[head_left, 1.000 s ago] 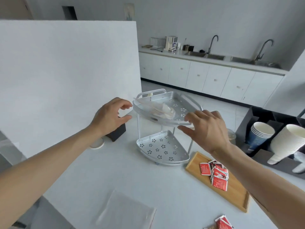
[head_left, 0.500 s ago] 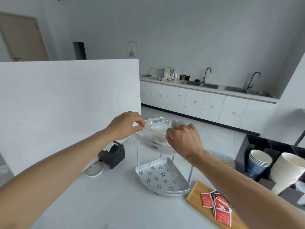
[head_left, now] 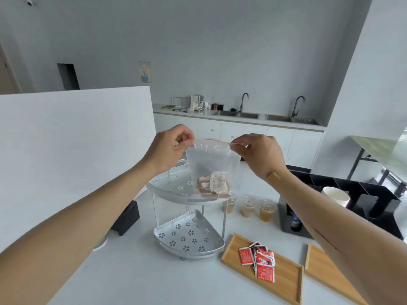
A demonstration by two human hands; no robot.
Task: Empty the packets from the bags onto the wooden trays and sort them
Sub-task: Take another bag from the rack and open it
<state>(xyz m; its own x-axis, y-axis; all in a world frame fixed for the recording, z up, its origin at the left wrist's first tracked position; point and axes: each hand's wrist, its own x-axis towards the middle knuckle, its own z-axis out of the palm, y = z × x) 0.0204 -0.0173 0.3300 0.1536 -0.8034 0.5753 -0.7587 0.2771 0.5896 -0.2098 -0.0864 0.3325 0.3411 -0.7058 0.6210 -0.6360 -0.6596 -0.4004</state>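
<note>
The clear zip bag [head_left: 212, 167], pale packets [head_left: 214, 183] sagging in its bottom, is hanging just above the metal rack's [head_left: 176, 189] top shelf. The left hand [head_left: 168, 148] and right hand [head_left: 258, 156] are each pinching a top corner, arms raised and stretched forward. Half a second ago both hands were down at that shelf, where the bag was lying. Red packets [head_left: 262, 260] are lying on the wooden tray [head_left: 286, 280] right of the rack's lower shelf.

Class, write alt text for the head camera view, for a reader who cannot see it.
Left hand and right hand pinch the top corners of a clear zip bag holding pale packets, above a two-tier metal rack. On the white table, red packets lie on one wooden tray; a second tray is beside it.
</note>
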